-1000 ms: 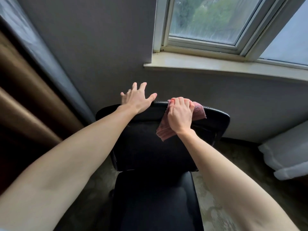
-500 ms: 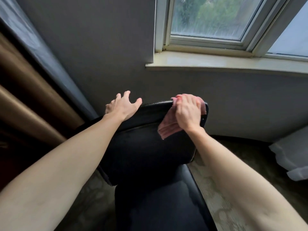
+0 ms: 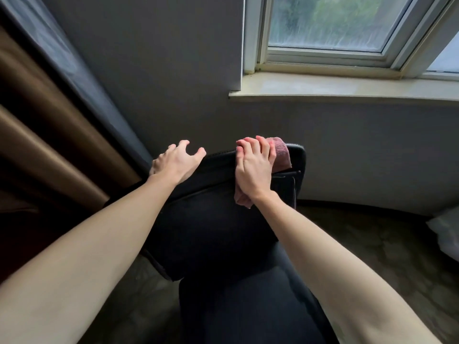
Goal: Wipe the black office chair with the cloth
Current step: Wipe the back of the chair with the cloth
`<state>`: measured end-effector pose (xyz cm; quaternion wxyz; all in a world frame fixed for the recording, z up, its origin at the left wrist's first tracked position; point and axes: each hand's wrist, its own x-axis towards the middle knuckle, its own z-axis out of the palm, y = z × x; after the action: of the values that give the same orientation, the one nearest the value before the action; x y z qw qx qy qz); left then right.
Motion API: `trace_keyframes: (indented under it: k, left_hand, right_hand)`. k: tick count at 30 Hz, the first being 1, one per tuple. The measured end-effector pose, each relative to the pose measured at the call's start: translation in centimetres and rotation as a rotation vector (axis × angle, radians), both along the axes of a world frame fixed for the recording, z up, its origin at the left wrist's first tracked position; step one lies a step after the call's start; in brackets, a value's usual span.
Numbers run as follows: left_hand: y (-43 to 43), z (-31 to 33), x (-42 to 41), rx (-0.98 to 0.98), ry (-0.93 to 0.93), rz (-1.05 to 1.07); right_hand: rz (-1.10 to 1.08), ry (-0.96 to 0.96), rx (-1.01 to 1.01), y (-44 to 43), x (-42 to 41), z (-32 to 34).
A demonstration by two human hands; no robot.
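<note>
Our right hand (image 3: 253, 170) presses the pink cloth (image 3: 282, 155) on the chair (image 3: 211, 219) backrest's top right edge, fingers curled over it, while our left hand (image 3: 177, 161) rests spread wide on that edge.

I'm in a carpeted room at home: white-framed glass window (image 3: 330, 28), glossy brown curtain (image 3: 49, 135), patterned grey-green carpet (image 3: 387, 247)

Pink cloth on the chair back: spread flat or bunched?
Bunched: the pink textured cloth drapes over the top edge of the black padded chair, held under the right hand.
</note>
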<state>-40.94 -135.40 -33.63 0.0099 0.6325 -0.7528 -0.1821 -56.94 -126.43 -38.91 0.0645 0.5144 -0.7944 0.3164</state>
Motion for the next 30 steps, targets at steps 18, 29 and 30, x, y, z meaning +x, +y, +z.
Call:
trace_keyframes:
  k: [18, 29, 30]
  left_hand:
    - [0.9, 0.2, 1.4, 0.003, -0.005, -0.001]
    - [0.7, -0.1, 1.1, 0.0, -0.009, -0.046]
    - [0.6, -0.1, 1.1, 0.001, -0.013, -0.05]
  right_hand:
    - [-0.191, -0.214, -0.136, 7.1, -4.6, 1.9]
    - [-0.611, -0.817, -0.173, 7.3, -3.4, -0.2]
    - [-0.606, -0.827, -0.194, 7.1, -2.9, -0.3]
